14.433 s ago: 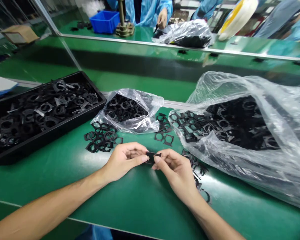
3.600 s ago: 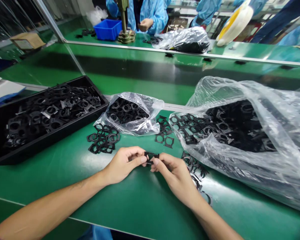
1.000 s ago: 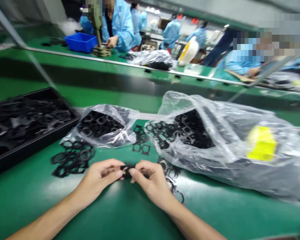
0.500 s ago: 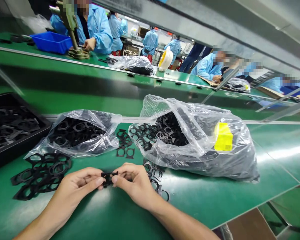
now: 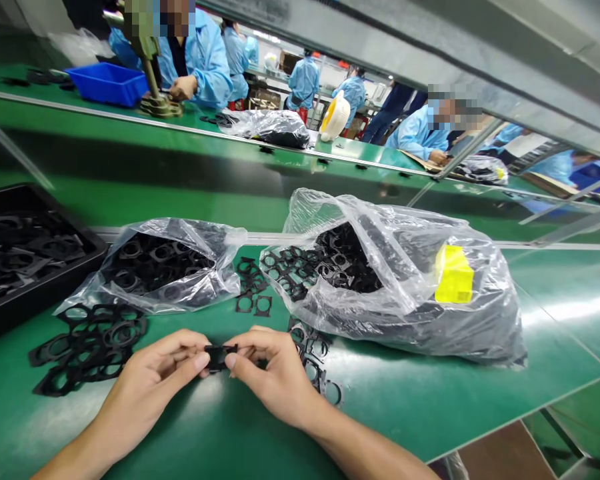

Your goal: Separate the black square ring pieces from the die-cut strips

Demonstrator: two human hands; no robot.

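Note:
Between the fingertips of both hands is a small black plastic part [image 5: 221, 357], held a little above the green bench [image 5: 215, 427]. My left hand [image 5: 167, 370] pinches its left end and my right hand [image 5: 265, 367] its right end; the fingers hide part of its shape. Loose black ring frames [image 5: 87, 347] lie in a pile to the left of my left hand. More black frames [image 5: 313, 357] with round holes lie beside my right hand, partly behind it. Farther back, a few thin frames [image 5: 254, 287] rest between two clear plastic bags.
An open clear bag [image 5: 195, 293] of black frames stands at centre left. A larger bag [image 5: 405, 327] with a yellow label [image 5: 454, 273] fills the right. A black bin [image 5: 85, 257] of parts is at far left. Beyond a raised ledge, people in blue coats work near a blue tray [image 5: 105, 85].
The black part has turned slightly between my fingertips, and its middle now looks more solid. Both hands keep their pinch. The whole view has shifted a little.

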